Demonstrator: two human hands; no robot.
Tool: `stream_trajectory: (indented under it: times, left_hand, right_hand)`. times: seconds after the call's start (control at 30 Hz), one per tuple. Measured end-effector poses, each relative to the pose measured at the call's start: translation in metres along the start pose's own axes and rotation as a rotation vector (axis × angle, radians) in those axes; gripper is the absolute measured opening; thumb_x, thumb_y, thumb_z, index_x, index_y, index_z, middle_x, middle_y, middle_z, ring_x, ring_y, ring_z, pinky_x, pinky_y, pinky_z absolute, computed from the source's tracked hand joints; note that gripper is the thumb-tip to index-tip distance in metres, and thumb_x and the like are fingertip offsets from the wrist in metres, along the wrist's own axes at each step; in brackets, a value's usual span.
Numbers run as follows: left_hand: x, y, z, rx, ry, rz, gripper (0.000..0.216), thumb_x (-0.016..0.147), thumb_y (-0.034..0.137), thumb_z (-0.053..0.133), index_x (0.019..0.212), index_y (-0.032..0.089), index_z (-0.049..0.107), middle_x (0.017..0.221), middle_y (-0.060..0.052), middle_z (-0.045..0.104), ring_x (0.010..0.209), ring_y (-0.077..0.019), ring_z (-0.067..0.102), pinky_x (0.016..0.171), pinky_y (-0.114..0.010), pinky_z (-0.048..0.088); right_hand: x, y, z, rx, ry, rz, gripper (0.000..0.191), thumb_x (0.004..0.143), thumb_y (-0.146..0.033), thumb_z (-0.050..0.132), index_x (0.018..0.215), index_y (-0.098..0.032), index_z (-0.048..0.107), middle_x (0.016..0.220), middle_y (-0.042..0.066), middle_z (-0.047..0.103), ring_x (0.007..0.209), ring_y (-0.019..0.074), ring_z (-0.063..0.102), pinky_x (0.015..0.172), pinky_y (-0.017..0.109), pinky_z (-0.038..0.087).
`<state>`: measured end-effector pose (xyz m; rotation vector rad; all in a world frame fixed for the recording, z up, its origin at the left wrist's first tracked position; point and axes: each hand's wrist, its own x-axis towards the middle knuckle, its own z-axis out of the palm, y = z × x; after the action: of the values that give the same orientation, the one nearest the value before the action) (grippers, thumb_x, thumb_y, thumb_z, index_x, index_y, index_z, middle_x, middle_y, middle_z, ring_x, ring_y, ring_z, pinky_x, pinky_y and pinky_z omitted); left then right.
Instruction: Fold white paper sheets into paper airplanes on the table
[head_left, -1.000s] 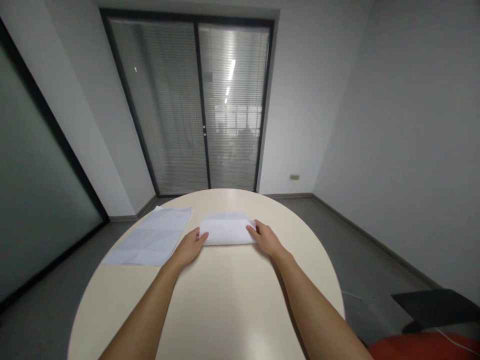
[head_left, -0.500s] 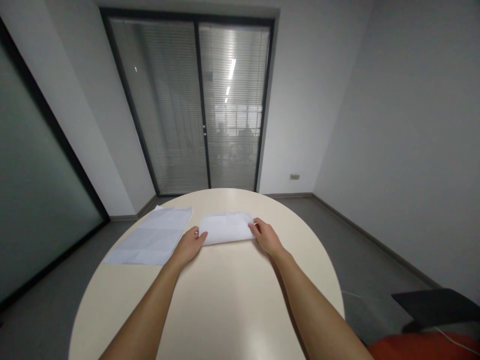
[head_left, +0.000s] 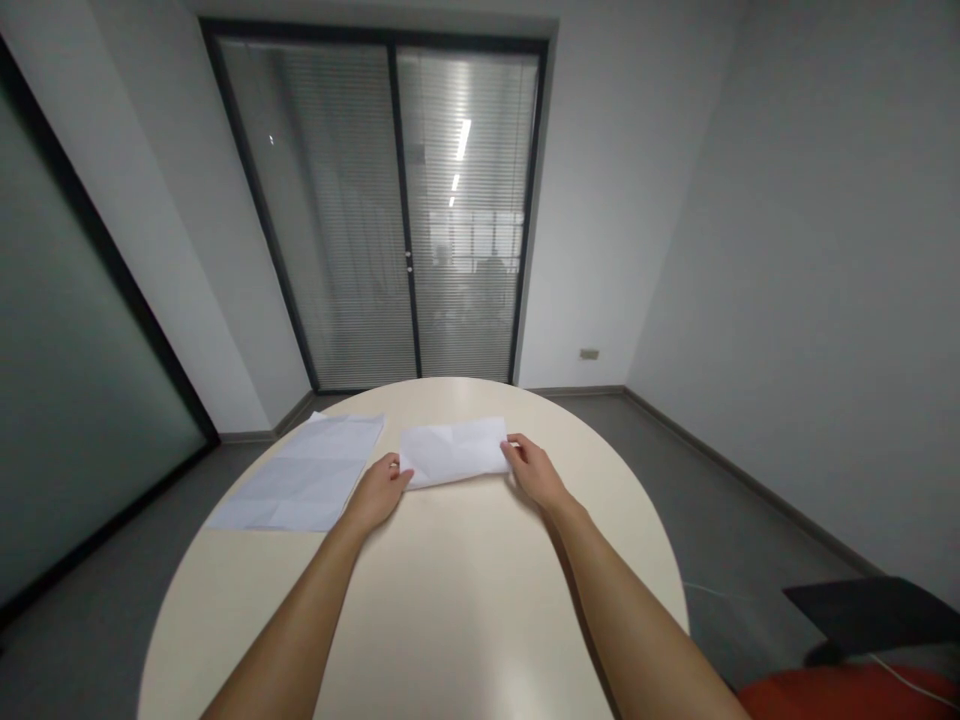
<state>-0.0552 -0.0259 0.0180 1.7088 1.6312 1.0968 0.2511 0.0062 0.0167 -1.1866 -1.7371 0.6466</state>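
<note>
Head view: both forearms reach forward over a pale, round-edged table, with the hands at either end of a narrow white paper. The narrow white paper lies lengthwise from left to right on the far half of the table, in front of the person; its right end sits slightly farther back than its left. The left hand pinches its near left corner, thumb on the upper face and fingers curled at the left edge. The right hand pinches the right edge, thumb on top, fingers bent behind it; whether these fingertips pass beneath the paper cannot be told. To the left, just beyond the left hand and apart from the narrow white paper, larger white paper lies flat at the table's edge, crossed by faint creases. Background: a dark-framed glass partition with horizontal blinds stands past the table; a small wall plate is set low on the wall to its right, and a frosted panel occupies the far left. Lower right: a red seat, a dark panel and a thin pale cable.
</note>
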Motion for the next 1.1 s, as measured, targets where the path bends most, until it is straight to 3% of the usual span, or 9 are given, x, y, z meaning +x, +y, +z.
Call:
stream_trajectory:
  times: [0.13, 0.33, 0.5, 0.73, 0.93, 1.1]
  left_hand:
    - [0.0, -0.004, -0.005, -0.01, 0.009, -0.006, 0.014, 0.082, 0.033, 0.061, 0.087, 0.021, 0.057, 0.066, 0.003, 0.062, 0.065, -0.017, 0.061, 0.061, -0.025, 0.039]
    - [0.004, -0.012, -0.006, 0.003, 0.007, -0.012, 0.017, 0.082, 0.036, 0.059, 0.088, 0.021, 0.056, 0.066, 0.002, 0.062, 0.065, -0.0177, 0.061, 0.061, -0.025, 0.04]
    - [0.003, -0.01, -0.004, 0.009, 0.003, -0.018, 0.02, 0.083, 0.037, 0.059, 0.094, 0.021, 0.057, 0.071, 0.0, 0.067, 0.069, -0.0194, 0.064, 0.064, -0.027, 0.043]
    - [0.003, -0.007, -0.004, 0.082, 0.098, 0.05, 0.026, 0.085, 0.04, 0.057, 0.103, 0.02, 0.059, 0.083, -0.005, 0.071, 0.081, -0.0224, 0.068, 0.072, -0.029, 0.046]
    - [0.003, -0.014, -0.002, -0.076, -0.057, 0.054, 0.044, 0.083, 0.045, 0.059, 0.117, 0.018, 0.058, 0.075, -0.001, 0.07, 0.069, -0.0197, 0.066, 0.065, -0.028, 0.044]
    - [0.003, -0.016, -0.001, -0.072, -0.046, 0.036, 0.043, 0.081, 0.042, 0.06, 0.116, 0.017, 0.058, 0.066, 0.003, 0.065, 0.062, -0.0178, 0.061, 0.061, -0.027, 0.041]
  right_hand:
    - [-0.001, -0.001, -0.003, 0.133, -0.115, 0.037, 0.045, 0.091, -0.052, 0.057, 0.12, -0.017, 0.063, 0.082, 0.003, 0.068, 0.075, 0.018, 0.059, 0.073, 0.03, 0.044]
    - [-0.001, -0.002, -0.009, 0.226, -0.204, 0.069, 0.044, 0.083, -0.046, 0.067, 0.113, -0.015, 0.064, 0.083, 0.005, 0.07, 0.076, 0.0181, 0.061, 0.072, 0.031, 0.045]
    - [-0.001, -0.001, -0.01, 0.248, -0.193, 0.115, 0.044, 0.081, -0.049, 0.067, 0.108, -0.015, 0.064, 0.077, 0.004, 0.068, 0.07, 0.017, 0.057, 0.062, 0.028, 0.04]
    - [0.002, 0.013, -0.006, 0.192, -0.169, 0.052, 0.037, 0.084, -0.051, 0.065, 0.099, -0.017, 0.062, 0.07, -0.001, 0.058, 0.063, 0.0135, 0.048, 0.059, 0.026, 0.036]
    - [0.002, 0.025, -0.007, 0.07, -0.134, 0.035, 0.035, 0.089, -0.049, 0.058, 0.1, -0.016, 0.062, 0.069, -0.002, 0.055, 0.061, 0.0131, 0.046, 0.06, 0.026, 0.035]
    - [0.001, 0.021, -0.008, 0.002, -0.151, 0.037, 0.033, 0.089, -0.047, 0.057, 0.101, -0.017, 0.063, 0.07, -0.001, 0.058, 0.063, 0.014, 0.048, 0.061, 0.026, 0.036]
